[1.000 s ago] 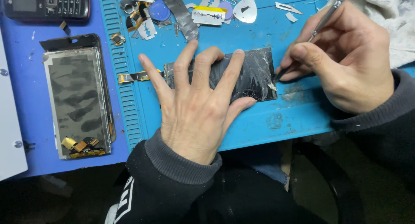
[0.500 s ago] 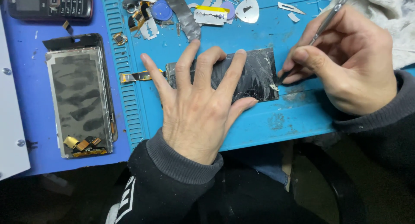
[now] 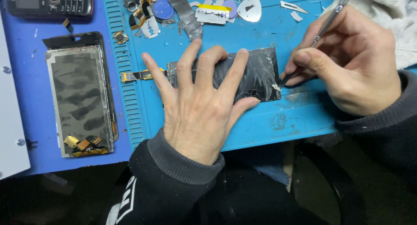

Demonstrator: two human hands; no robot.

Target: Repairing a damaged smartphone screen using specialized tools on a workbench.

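Now the right hand (image 3: 352, 64), its grip pinched on a thin metal scalpel (image 3: 323, 27), has worked the tip slightly lower along the right edge of the dark screen panel (image 3: 256, 75), lifting pale residue there. Left hand (image 3: 200, 108) stays spread flat, pressing the panel onto the blue mat (image 3: 269, 125) covering the counter.

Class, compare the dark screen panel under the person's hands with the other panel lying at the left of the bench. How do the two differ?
The dark panel lies crosswise on the light-blue mat; the grey panel lies lengthwise on the darker blue surface. The left hand presses the dark panel flat while the right hand works a thin metal tool at its corner; the grey panel lies untouched. The dark panel looks scraped and streaked; the grey one mottled. Both are flat rectangles with gold flex tails.
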